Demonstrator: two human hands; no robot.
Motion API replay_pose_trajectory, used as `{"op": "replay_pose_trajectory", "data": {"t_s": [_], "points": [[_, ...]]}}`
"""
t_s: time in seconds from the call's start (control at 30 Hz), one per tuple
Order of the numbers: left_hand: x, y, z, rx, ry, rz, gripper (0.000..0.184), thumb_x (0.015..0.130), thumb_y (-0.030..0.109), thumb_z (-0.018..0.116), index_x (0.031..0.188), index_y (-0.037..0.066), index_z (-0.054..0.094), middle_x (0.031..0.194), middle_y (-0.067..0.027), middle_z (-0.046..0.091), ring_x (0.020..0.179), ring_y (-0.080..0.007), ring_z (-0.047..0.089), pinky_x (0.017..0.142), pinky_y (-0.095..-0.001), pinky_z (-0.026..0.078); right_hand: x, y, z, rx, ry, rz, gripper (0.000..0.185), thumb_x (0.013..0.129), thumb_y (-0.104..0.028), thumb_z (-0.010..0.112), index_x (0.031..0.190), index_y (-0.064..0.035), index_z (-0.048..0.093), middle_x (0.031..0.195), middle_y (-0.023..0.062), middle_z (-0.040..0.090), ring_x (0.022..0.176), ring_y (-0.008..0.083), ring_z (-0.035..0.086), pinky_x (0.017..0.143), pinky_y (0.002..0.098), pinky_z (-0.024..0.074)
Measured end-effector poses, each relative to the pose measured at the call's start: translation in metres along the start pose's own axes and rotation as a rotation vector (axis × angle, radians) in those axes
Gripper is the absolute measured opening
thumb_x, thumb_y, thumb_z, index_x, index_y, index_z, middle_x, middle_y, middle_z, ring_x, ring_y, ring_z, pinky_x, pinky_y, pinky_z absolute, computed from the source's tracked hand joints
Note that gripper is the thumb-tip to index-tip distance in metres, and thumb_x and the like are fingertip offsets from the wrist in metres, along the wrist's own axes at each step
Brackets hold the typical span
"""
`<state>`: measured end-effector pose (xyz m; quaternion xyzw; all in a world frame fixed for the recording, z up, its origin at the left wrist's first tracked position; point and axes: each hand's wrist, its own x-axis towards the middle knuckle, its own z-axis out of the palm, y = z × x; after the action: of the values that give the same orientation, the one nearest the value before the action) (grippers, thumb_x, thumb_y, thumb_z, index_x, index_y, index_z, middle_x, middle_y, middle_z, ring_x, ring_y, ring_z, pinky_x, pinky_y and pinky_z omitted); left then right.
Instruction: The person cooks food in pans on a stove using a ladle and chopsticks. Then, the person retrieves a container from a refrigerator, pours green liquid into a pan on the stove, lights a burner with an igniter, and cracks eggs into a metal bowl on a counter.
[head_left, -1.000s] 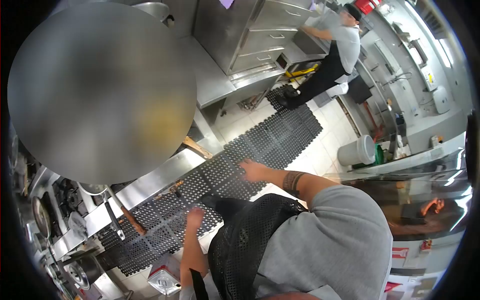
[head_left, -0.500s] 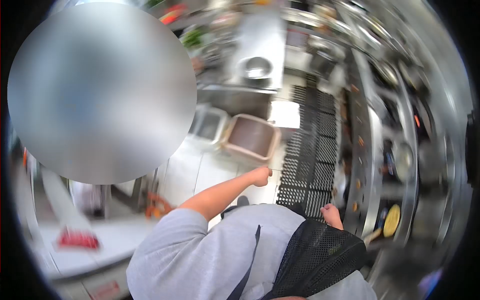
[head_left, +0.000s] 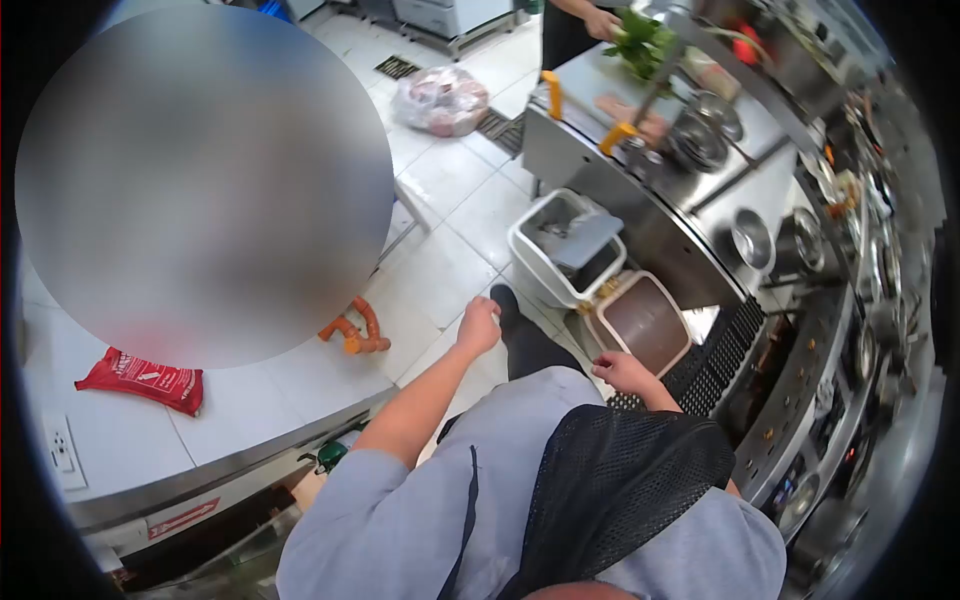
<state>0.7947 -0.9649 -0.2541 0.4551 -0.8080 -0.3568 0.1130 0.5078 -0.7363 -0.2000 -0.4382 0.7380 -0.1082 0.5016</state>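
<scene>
the left hand (head_left: 480,326) hung above floor (head_left: 455,265), the right hand (head_left: 624,372) near the brown bin (head_left: 645,315); fingers curled, whether clenched could not be told.

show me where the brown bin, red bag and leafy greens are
Brown bin (head_left: 645,316): head view, brown middle inside the pale rim.
Red bag (head_left: 148,383): head view, middle of its printed side.
Leafy greens (head_left: 641,46): head view, middle of the leaves.
</scene>
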Motion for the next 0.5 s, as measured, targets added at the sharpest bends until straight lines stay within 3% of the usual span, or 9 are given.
{"op": "replay_pose_trajectory", "data": {"t_s": [0.1,0.2,0.3,0.37,0.43,0.5], "points": [[0.061,-0.045,-0.032,-0.114,-0.006,-0.142,0.026,0.077,-0.007,0.056,0.097,0.003,0.070,0.109,-0.0189,0.064,0.106,-0.0391,0.062,0.094,-0.0440,0.051,0.075,-0.050,-0.034,-0.075,-0.008,-0.099,0.037,0.093,-0.033,0.069,0.114,-0.0023,0.072,0.106,0.0189,0.074,0.098,0.0340,0.071,0.088,0.0415,0.0543],[0.097,-0.082,-0.101,-0.051,0.153,-0.154,0.018,0.080,-0.004,0.055,0.091,0.001,0.069,0.098,-0.0208,0.066,0.093,-0.0406,0.065,0.086,-0.0461,0.053,0.151,-0.134,-0.082,0.057,-0.096,-0.091,0.035,0.093,-0.032,0.069,0.111,-0.0021,0.072,0.102,0.0182,0.074,0.096,0.0320,0.071,0.086,0.0408,0.0543],[0.105,-0.099,-0.167,-0.066,0.214,-0.303,0.017,0.080,-0.004,0.056,0.090,0.002,0.069,0.097,-0.0194,0.066,0.094,-0.0391,0.065,0.082,-0.0452,0.052,0.238,-0.217,-0.122,0.072,-0.250,-0.150,0.032,0.094,-0.031,0.067,0.106,-0.0016,0.072,0.097,0.0170,0.074,0.093,0.0316,0.071,0.084,0.0410,0.0540],[0.115,-0.092,-0.206,-0.161,0.257,-0.426,0.016,0.080,-0.004,0.056,0.090,0.003,0.068,0.096,-0.0185,0.066,0.093,-0.0385,0.065,0.081,-0.0446,0.052,0.293,-0.282,-0.157,-0.132,-0.181,-0.444,0.027,0.095,-0.026,0.068,0.107,-0.0014,0.071,0.090,0.0132,0.073,0.081,0.0248,0.069,0.077,0.0363,0.0547],[0.129,-0.089,-0.226,-0.263,0.338,-0.556,0.016,0.080,-0.004,0.057,0.089,0.004,0.068,0.096,-0.0175,0.066,0.093,-0.0379,0.065,0.080,-0.0439,0.052,0.345,-0.353,-0.196,-0.282,-0.195,-0.480,0.031,0.095,-0.029,0.067,0.108,-0.0006,0.070,0.094,0.0162,0.073,0.085,0.0293,0.070,0.079,0.0387,0.0548],[0.159,-0.088,-0.236,-0.116,0.531,-0.380,0.016,0.079,-0.004,0.057,0.088,0.005,0.067,0.094,-0.0156,0.065,0.091,-0.0367,0.065,0.078,-0.0434,0.052,0.398,-0.406,-0.222,-0.302,-0.112,-0.519,0.032,0.096,-0.030,0.066,0.107,-0.0003,0.071,0.099,0.0185,0.073,0.091,0.0329,0.070,0.083,0.0412,0.0547]]}}
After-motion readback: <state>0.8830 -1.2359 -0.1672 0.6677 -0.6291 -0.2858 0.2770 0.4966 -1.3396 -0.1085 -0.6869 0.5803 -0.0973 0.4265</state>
